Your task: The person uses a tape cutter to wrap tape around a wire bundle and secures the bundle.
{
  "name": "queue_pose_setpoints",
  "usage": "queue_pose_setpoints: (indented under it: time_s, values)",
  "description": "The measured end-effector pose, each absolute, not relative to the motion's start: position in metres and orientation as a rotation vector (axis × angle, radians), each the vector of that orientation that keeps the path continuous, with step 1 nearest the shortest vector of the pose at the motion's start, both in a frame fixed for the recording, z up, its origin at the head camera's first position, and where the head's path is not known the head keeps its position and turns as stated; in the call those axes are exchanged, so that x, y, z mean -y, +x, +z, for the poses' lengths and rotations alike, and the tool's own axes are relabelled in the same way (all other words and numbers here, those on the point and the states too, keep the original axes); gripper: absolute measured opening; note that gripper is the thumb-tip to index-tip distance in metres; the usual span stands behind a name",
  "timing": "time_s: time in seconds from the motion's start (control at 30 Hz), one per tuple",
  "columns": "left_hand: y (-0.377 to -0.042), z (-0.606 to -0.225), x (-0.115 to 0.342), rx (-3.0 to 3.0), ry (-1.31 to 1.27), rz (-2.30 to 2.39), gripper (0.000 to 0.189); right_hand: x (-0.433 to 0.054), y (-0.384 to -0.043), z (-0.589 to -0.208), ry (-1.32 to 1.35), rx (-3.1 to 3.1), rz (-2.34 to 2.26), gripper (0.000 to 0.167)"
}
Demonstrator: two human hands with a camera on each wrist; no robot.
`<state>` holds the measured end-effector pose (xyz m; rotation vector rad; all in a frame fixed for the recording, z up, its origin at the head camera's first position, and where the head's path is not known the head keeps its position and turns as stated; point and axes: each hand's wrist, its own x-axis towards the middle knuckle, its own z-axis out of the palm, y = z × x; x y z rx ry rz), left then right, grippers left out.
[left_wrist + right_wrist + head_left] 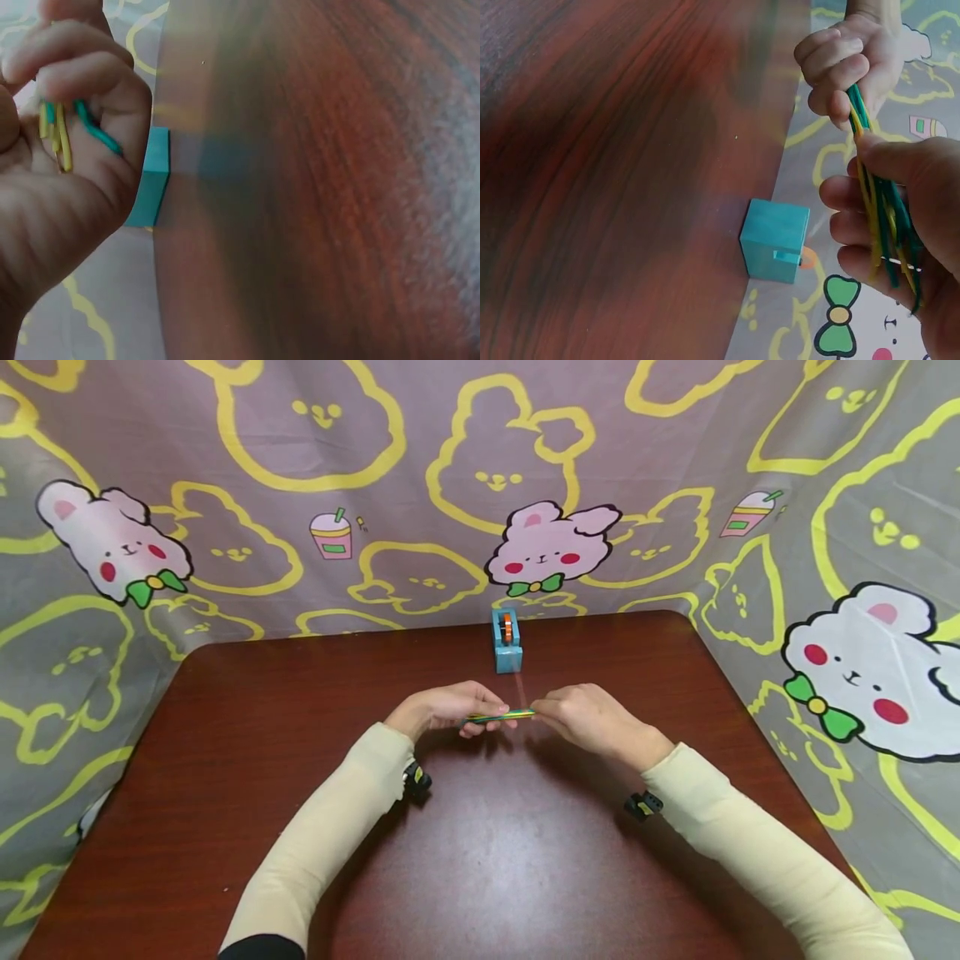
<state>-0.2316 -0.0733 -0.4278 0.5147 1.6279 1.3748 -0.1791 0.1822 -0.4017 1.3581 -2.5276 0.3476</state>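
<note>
A thin bundle of green and yellow wires (517,715) stretches between both hands above the table. My left hand (463,703) grips one end, with short wire ends (64,142) poking out into its palm in the left wrist view. At the other side my right hand (588,717) pinches the bundle between thumb and fingers. Loose strands (881,214) fan out across its palm in the right wrist view. From the blue tape dispenser (507,658), a clear strip of tape (521,692) runs toward the bundle between the hands.
The dispenser, holding an orange-cored roll (507,628), stands at the back of the dark wooden table (315,693). Patterned cloth (420,460) hangs behind and along both sides. A small black wrist device (417,779) sits under the left sleeve, another (643,806) under the right.
</note>
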Motion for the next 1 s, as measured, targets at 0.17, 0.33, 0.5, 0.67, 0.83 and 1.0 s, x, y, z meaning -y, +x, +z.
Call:
queue_pose_setpoints:
  time_s: [0.17,0.33,0.5,0.67,0.83,1.0]
  values:
    - [-0.227,-0.421,0.073,-1.784,0.563,1.348,0.034,-0.183,-0.185,-0.398,1.32,2.647,0.492,0.013]
    - [-0.219,-0.42,0.071,-1.976,0.626,1.344,0.027,-0.186,-0.197,-0.395,1.166,2.78,0.797,0.028]
    - [-0.208,-0.423,0.07,-2.18,0.757,1.348,0.021,-0.189,-0.214,-0.397,0.99,2.842,1.196,0.031]
    - [-0.199,-0.422,0.07,-2.469,0.93,1.244,0.018,-0.191,-0.233,-0.402,0.768,2.993,1.666,0.048]
    - [-0.193,-0.421,0.074,-2.731,1.059,1.121,0.019,-0.196,-0.247,-0.412,0.639,3.199,2.074,0.073]
    - [-0.189,-0.422,0.079,-2.85,1.159,1.079,0.019,-0.198,-0.252,-0.423,0.681,3.251,2.437,0.084]
